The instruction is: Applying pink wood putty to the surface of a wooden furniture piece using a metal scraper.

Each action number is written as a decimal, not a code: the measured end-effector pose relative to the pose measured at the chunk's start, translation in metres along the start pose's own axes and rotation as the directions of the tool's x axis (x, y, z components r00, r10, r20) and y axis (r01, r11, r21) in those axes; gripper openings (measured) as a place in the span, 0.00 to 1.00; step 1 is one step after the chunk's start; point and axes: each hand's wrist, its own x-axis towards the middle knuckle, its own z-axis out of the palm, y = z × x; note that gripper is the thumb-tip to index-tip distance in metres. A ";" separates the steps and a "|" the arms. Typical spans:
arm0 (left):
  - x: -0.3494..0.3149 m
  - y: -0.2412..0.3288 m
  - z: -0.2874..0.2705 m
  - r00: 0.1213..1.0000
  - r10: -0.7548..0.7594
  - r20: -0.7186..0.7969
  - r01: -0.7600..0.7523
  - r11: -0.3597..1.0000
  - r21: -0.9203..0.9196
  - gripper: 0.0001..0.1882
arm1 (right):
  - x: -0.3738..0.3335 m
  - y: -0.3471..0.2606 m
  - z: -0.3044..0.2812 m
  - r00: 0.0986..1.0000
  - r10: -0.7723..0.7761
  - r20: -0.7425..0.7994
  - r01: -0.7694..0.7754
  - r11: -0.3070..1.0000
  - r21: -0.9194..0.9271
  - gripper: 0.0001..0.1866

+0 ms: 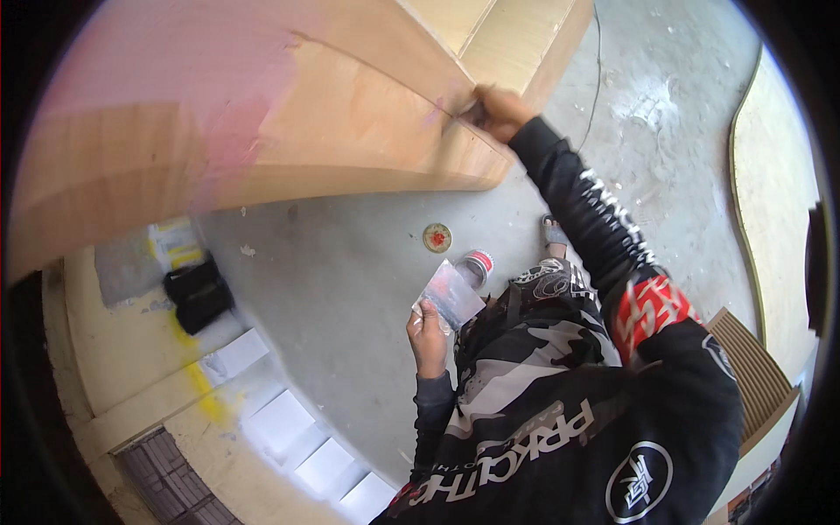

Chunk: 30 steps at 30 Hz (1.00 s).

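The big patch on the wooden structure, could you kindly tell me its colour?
The patch is pink, showing best in the head view.

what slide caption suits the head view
Right hand at a wooden structure, left hand holding a pale flat sheet.

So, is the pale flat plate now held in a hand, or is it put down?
Held: the left hand grips the pale flat plate at its left edge.

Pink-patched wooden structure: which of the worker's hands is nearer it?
Right. The right hand is at the pink-patched wooden structure, near its narrow end; the left hand is away from it, holding a translucent plastic sheet.
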 end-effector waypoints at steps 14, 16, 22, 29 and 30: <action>0.016 -0.097 -0.146 0.994 0.114 -0.002 -0.114 0.993 -0.009 0.22 | 0.011 0.080 -0.069 0.519 -0.834 -0.188 0.366 0.416 -0.833 0.19; 0.018 -0.097 -0.177 0.988 0.156 -0.013 -0.157 0.987 -0.018 0.22 | 0.036 0.100 -0.078 0.446 -0.889 -0.101 0.472 0.330 -0.817 0.24; 0.018 -0.158 -0.278 0.985 -0.014 -0.170 -0.006 0.994 -0.114 0.22 | 0.006 0.256 -0.037 0.448 -0.875 0.183 0.483 0.065 -0.873 0.28; 0.040 -0.161 -0.302 0.994 0.110 0.025 -0.112 0.991 0.067 0.21 | 0.014 0.203 -0.162 0.658 -0.732 -0.177 0.184 0.384 -0.905 0.21; 0.045 -0.161 -0.296 0.990 0.130 0.045 -0.133 0.989 0.070 0.21 | 0.012 0.166 -0.173 0.774 -0.616 0.148 -0.194 -0.453 -0.870 0.18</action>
